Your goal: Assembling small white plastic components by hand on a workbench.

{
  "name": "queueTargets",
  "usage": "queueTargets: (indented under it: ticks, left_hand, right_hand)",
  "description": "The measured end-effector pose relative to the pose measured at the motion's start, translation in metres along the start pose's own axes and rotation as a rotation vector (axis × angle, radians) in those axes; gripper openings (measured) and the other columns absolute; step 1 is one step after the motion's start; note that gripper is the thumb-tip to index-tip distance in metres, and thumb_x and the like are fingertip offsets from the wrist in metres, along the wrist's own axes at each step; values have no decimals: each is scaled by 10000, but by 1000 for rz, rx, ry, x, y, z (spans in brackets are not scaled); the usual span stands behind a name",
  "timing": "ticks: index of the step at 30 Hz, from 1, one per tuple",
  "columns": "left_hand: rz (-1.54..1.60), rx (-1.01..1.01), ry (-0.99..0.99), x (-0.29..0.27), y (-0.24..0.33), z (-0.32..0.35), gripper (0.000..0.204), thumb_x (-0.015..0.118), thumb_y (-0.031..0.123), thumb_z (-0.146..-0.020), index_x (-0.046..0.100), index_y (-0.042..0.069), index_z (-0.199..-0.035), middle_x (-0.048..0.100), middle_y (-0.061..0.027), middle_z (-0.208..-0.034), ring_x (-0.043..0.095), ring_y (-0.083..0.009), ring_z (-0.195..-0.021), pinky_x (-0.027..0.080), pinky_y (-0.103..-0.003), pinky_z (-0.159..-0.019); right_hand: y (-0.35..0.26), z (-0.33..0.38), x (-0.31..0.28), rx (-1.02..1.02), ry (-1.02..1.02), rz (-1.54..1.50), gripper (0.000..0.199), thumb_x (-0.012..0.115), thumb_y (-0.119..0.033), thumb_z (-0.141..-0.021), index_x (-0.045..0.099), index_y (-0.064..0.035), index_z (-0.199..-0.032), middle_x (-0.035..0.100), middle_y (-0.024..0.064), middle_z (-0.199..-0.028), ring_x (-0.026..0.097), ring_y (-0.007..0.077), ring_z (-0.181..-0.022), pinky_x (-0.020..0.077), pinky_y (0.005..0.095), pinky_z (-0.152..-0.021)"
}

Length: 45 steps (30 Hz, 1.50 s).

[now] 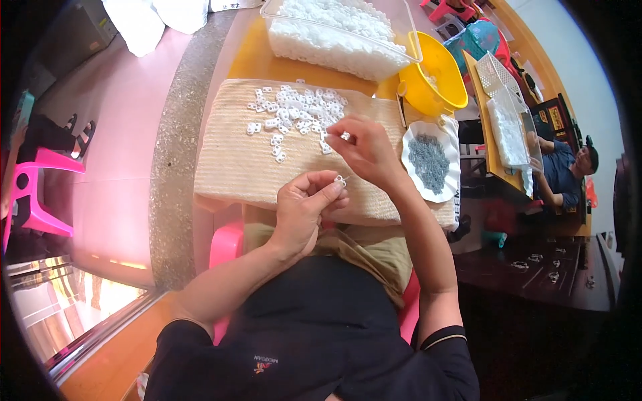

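My left hand [306,204] is closed in front of me, thumb and forefinger pinching a small white plastic piece [340,180] with a thin pin-like bit at its side. Above and to the right, my right hand [368,150] reaches to the near right edge of a loose pile of small white two-holed plastic pieces [304,109]. Its fingers are bent together, and a bit of white shows between them. The pile lies on a cloth-covered, padded surface [234,160]. Beside my right forearm sits a white scalloped dish [407,167] of small grey metal parts [429,160].
A clear bin [334,50] heaped with white pieces stands beyond the pile, next to a yellow basin [438,63]. At the right, another person [562,167] sits by a tray of white pieces [506,130]. A pink stool [40,190] stands on the left floor.
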State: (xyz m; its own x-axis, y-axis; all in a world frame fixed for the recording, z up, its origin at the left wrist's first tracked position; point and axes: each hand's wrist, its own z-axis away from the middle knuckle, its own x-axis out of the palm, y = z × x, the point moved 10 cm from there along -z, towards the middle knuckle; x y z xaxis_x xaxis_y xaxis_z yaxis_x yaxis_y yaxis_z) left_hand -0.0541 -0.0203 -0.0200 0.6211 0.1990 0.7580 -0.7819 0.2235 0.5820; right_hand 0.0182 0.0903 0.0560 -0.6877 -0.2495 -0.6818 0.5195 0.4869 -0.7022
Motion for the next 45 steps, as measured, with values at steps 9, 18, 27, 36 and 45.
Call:
queueTargets:
  ticks: [9,18,27,36,45]
  left_hand:
    - [47,37,30,-17,30,-11,151,624,-15,-876,606,6,-1025,652,-70,-907,654,-143,-807,578,-282,-736]
    - [70,54,22,-22,70,22,111,652,34,-870,635,11,-977,656,-48,-844,639,-110,-726,544,-234,-679]
    - [71,59,-40,7,115,108,113,640,58,-888,620,28,-995,633,-34,-894,621,-105,-785,543,-239,-726]
    - [35,56,-65,17,125,137,146,652,56,-883,618,23,-1020,625,-35,-914,625,-107,-791,550,-238,-728]
    - [62,17,-68,23,108,119,131,644,64,-887,626,19,-1009,633,-45,-929,628,-116,-800,542,-245,-728]
  right_hand:
    - [-6,-73,57,-15,-123,442,226,605,-197,-843,687,-63,-1005,619,147,-1033,593,336,-979,461,425,-839]
    - [-47,-79,76,72,-103,462,179,617,-176,-793,675,-45,-901,630,166,-989,603,358,-948,477,439,-818]
    - [-157,-52,53,-55,-51,430,176,677,-179,-733,639,-33,-823,641,168,-802,614,355,-829,482,421,-737]
    - [-172,-24,33,-53,23,253,119,652,-107,-743,624,-30,-829,624,153,-816,605,322,-771,478,391,-682]
    - [-128,48,14,318,-35,-501,211,609,-106,-898,635,-15,-1087,593,-8,-781,511,46,-605,413,199,-535]
